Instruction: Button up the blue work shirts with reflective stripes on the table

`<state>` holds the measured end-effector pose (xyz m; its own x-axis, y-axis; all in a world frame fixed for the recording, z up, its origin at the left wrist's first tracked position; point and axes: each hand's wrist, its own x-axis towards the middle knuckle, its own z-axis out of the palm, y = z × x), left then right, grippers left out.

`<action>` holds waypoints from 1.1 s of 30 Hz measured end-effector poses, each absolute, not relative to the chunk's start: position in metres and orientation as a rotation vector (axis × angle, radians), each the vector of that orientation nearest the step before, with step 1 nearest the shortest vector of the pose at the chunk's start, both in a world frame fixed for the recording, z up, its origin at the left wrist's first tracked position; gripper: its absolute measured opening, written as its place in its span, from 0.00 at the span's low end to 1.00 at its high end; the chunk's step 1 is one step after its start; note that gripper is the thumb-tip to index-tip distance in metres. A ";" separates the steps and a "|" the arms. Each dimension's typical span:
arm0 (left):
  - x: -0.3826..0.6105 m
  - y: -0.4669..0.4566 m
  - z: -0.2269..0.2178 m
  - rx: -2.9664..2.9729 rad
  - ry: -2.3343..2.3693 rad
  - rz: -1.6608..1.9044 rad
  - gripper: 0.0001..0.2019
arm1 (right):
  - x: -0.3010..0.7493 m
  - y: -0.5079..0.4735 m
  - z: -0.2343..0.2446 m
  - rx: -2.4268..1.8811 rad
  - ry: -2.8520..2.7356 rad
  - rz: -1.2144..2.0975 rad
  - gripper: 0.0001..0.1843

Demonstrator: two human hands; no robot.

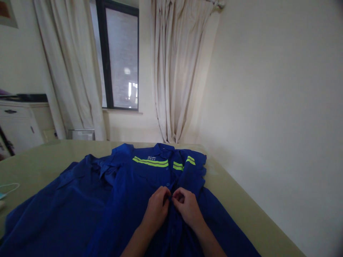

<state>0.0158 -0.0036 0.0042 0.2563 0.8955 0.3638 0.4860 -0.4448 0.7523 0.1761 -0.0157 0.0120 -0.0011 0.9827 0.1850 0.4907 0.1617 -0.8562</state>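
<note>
A blue work shirt (150, 178) with yellow-green reflective stripes lies front side up on the table, its collar toward the window. My left hand (158, 204) pinches the front opening from the left. Close beside it, my right hand (185, 204) pinches the opposite edge, thumb and index finger curled together. The fingertips of both hands nearly meet at the button line, and they hide whatever button may be between them. A button (168, 184) shows just above my left fingers, with others further up toward the collar.
More blue cloth (66, 200) is spread on the left of the pale green table (34, 153). A face mask (3, 195) lies at the far left edge. A wall (281, 107) borders the table's right side; curtains (178, 71) and a window (122, 57) are behind it.
</note>
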 end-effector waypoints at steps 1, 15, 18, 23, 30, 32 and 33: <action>0.016 -0.004 0.004 2.036 1.232 1.090 0.13 | 0.177 -0.016 0.012 -1.446 -1.623 0.731 0.06; 0.013 0.001 0.015 1.745 1.221 1.056 0.11 | 0.178 -0.020 0.024 -1.412 -1.726 0.629 0.11; 0.013 0.007 0.004 1.654 1.190 1.093 0.10 | 0.178 -0.019 0.023 -1.401 -1.705 0.644 0.10; 0.013 0.014 -0.009 1.487 1.082 1.134 0.11 | 0.177 -0.018 0.022 -1.382 -1.635 0.733 0.09; 0.015 0.014 -0.008 1.403 1.101 1.139 0.12 | 0.176 -0.021 0.025 -1.398 -1.652 0.681 0.09; 0.014 0.013 -0.005 1.461 1.092 1.106 0.11 | 0.176 -0.020 0.024 -1.412 -1.645 0.655 0.10; 0.013 0.012 -0.003 1.516 1.085 1.078 0.10 | 0.176 -0.019 0.023 -1.416 -1.633 0.661 0.10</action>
<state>0.0130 0.0123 -0.0033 0.2179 0.9679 0.1250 0.1320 -0.1561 0.9789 0.1763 -0.0191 0.0230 0.0063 0.9661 0.2581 0.5149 0.2181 -0.8290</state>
